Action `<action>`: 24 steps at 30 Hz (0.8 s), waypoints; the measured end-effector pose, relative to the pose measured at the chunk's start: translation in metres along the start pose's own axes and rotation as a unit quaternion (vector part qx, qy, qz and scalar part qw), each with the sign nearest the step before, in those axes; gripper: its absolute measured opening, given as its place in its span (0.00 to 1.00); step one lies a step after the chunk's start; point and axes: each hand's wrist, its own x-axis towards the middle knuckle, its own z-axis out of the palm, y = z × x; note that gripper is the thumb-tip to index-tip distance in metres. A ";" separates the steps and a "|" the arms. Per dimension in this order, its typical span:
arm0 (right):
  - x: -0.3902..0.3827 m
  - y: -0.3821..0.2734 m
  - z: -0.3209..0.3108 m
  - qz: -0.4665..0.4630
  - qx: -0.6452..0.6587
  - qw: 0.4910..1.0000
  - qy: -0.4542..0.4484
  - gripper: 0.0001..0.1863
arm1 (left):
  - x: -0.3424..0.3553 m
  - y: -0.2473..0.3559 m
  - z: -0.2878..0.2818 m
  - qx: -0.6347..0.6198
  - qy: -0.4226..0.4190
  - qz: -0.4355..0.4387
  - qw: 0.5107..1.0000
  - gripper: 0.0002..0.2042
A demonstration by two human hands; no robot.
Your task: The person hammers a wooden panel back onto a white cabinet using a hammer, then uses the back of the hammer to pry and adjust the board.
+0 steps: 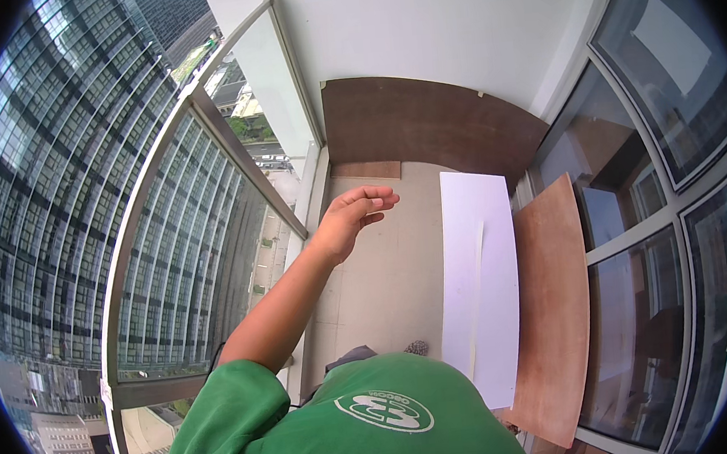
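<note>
My left hand (351, 221) is held out in the air over the floor, palm turned sideways. Its fingers are stretched and lightly curved, lying near each other, with nothing in them. To the right of it stands a long white panel (456, 262) with a pale narrow strip (479, 260) running along its face. Behind that panel, a reddish-brown board (557, 297) rests along the glass doors. My left hand touches neither of them. My right hand is out of view.
A glass railing (185, 232) with a metal frame runs along the left, with tall buildings beyond. A large dark brown board (423, 120) leans on the white end wall (433, 25). A small brown plank (368, 171) lies on the tiled floor (385, 285). Framed glass doors (639, 316) line the right.
</note>
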 end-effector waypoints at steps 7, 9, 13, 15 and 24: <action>0.017 -0.091 -0.066 -0.054 0.023 0.998 0.015 0.09 | -0.004 -0.204 -0.196 0.258 0.317 -0.226 0.884 0.16; 0.013 -0.117 -0.086 -0.060 0.052 0.996 0.038 0.09 | -0.018 -0.254 -0.228 0.470 0.215 -0.288 0.807 0.20; 0.011 -0.187 -0.102 -0.086 0.102 0.990 0.049 0.08 | -0.061 -0.315 -0.303 0.633 0.002 -0.409 0.657 0.25; 0.009 -0.219 -0.105 -0.103 0.147 0.982 0.067 0.08 | -0.050 -0.334 -0.319 0.612 0.022 -0.415 0.672 0.26; 0.121 -0.226 -0.079 -0.119 -0.049 0.976 0.173 0.08 | 0.117 -0.339 -0.362 0.672 -0.158 -0.344 0.636 0.24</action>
